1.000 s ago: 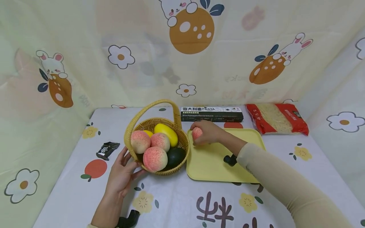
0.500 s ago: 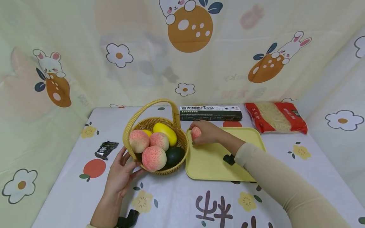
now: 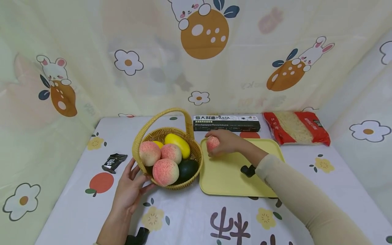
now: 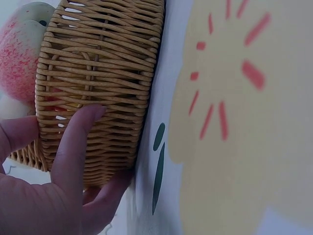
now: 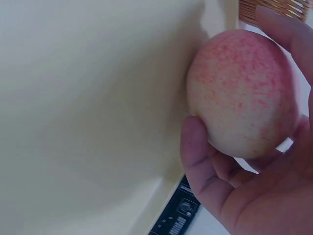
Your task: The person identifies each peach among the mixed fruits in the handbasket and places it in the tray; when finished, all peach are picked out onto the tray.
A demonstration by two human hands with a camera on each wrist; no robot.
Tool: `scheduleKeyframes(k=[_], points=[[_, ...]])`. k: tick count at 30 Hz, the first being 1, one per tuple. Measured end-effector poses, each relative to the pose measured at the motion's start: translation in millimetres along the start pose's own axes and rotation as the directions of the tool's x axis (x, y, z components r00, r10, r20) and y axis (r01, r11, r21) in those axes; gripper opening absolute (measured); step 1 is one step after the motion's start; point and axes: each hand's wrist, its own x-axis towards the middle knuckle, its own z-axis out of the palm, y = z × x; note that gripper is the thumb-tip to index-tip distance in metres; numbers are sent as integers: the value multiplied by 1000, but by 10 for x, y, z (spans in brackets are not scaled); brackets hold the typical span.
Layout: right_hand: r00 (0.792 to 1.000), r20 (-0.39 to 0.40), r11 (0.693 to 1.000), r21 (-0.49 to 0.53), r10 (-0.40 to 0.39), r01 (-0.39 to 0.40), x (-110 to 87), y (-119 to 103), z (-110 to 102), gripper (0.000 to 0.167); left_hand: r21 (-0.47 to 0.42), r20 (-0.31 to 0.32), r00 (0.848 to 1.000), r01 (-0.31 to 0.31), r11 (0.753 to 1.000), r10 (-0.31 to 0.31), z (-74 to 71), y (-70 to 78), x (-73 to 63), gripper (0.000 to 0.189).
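My right hand [image 3: 226, 143] grips a pink-and-cream peach [image 3: 212, 144] at the far left corner of a yellow tray [image 3: 226, 182]. In the right wrist view, thumb and fingers curl round the peach [image 5: 244, 93], close over the tray's surface [image 5: 88, 107]. My left hand [image 3: 128, 190] holds the near left side of a wicker basket [image 3: 180, 185] with an arched handle. In the left wrist view, the thumb lies across the weave [image 4: 112, 73], while other fingers reach round its rim and base. Inside the basket are several peaches [image 3: 166, 172], a yellow mango-like fruit [image 3: 177, 144] and a dark green fruit [image 3: 187, 170].
Behind the tray lies a dark pasta box [image 3: 226, 124]. A red bag of pale dry food [image 3: 297, 128] lies at the back right. Left of the basket is a small black packet [image 3: 114, 162]. A patterned cloth [image 3: 183, 217] covers the table, with curtains around it.
My right hand shifts a touch to the right with the peach in its grip. The left hand and basket stay put.
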Motion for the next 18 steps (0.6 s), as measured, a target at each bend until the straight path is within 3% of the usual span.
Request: scheduleKeyframes(k=[11,18], points=[[999,-39,1000,0,-16,16,-139,-5,-117,74,4,-2,1000,4,1000,-4,-11,-7,4,98],[992,-119,999,13,-44,46,-367,-8,-181,62,0,1,1000,-4,1000,4,-6,-13,13,99]])
